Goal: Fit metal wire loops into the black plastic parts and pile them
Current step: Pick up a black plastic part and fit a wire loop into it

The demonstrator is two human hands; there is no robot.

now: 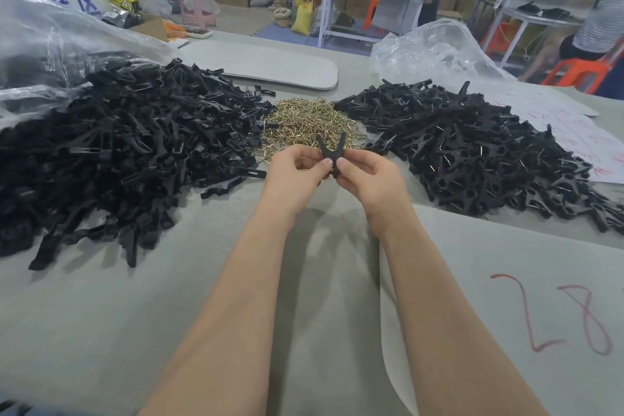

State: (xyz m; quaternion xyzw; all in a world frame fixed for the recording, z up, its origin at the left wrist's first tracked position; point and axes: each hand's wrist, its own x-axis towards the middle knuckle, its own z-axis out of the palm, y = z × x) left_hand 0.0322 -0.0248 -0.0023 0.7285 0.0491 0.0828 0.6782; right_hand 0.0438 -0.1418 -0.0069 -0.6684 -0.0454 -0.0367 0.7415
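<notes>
My left hand (pixel 297 172) and my right hand (pixel 368 176) together pinch one black plastic part (pixel 330 149), a forked piece whose two prongs point up and away from me. Both thumbs press on its lower half. Just behind it lies a heap of small brass-coloured wire loops (pixel 310 121). A large pile of black parts (pixel 118 152) spreads out on the left. Another pile of black parts (pixel 479 152), many with wire glinting in them, lies on the right. Whether a wire sits in the held part is hidden by my fingers.
The grey felt table (pixel 169 314) carries a red "28" scrawl at the right. Clear plastic bags (pixel 435 47) sit behind both piles, a grey board (pixel 263 64) at the back centre, white paper (pixel 574 132) at the far right. People and benches stand beyond.
</notes>
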